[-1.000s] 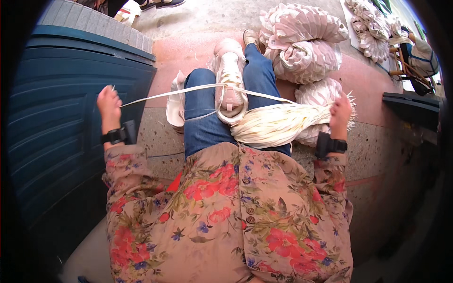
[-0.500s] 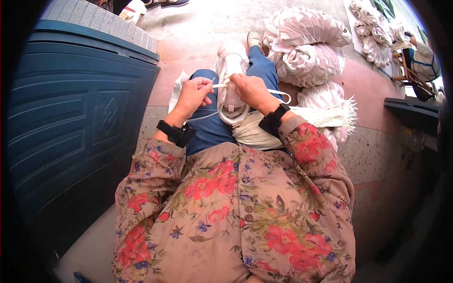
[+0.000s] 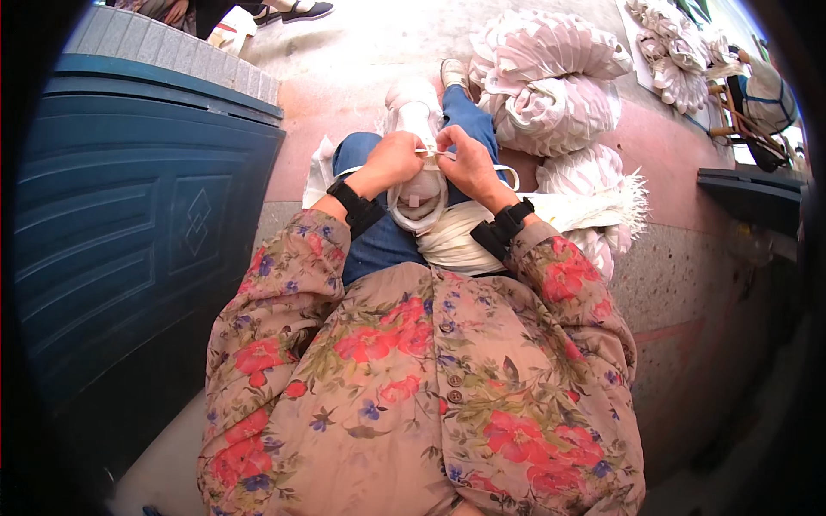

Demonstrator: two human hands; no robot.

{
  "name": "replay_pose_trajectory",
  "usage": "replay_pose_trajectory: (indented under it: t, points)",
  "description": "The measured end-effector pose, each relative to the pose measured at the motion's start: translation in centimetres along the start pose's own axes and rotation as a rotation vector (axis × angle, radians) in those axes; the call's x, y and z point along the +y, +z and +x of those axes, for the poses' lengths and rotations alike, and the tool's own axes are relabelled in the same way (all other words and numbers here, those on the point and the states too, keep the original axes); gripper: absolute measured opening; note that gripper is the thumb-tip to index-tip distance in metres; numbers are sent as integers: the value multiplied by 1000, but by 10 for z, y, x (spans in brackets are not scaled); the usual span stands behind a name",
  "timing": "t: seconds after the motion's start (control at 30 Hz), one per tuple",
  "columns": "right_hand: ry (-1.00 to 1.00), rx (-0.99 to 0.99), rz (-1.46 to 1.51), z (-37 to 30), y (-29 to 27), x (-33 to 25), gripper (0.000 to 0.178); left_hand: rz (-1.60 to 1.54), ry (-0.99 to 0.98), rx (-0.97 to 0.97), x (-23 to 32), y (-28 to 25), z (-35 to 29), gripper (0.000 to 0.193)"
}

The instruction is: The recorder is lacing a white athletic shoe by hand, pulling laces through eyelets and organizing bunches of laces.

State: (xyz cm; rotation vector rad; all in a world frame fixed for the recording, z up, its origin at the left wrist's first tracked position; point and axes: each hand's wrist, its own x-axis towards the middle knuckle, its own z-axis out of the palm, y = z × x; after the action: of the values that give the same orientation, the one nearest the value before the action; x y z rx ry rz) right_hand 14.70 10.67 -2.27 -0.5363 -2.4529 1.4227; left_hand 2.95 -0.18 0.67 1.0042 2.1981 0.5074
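A white shoe upper (image 3: 418, 199) lies across my lap between my knees, its round collar opening toward me. Over its throat, my left hand (image 3: 394, 162) and my right hand (image 3: 469, 165) have come close together. Both are closed in pinches on a flat white shoelace (image 3: 435, 153), a short piece of which shows between the fingertips. A loop of lace sticks out past the right side of my right hand. My fingers cover the eyelets beneath. A thick bundle of cream laces (image 3: 465, 238) rests on my right thigh, its frayed-looking ends fanning out to the right.
Bundled white and pinkish shoe uppers (image 3: 551, 82) are heaped on the floor to my right. More bundles (image 3: 675, 56) lie at the far right near a wooden-framed chair (image 3: 731, 112). A blue panelled door (image 3: 146, 224) stands close on my left. Another person's shoes (image 3: 307, 11) show at the top.
My left hand has moved right toward my right hand, narrowing the lace span between them. The right hand turned, with its fingertips now facing the left hand's.
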Motion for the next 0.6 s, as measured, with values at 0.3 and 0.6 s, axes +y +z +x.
replay_pose_trajectory:
  t: [0.3, 0.6]
  points:
    - [357, -301, 589, 12, -12, -14, 24, 257, 432, 487, 3, 15, -19, 11]
    - [280, -287, 563, 11, -6, -9, 29, 0, 202, 387, -12, -7, -23, 14]
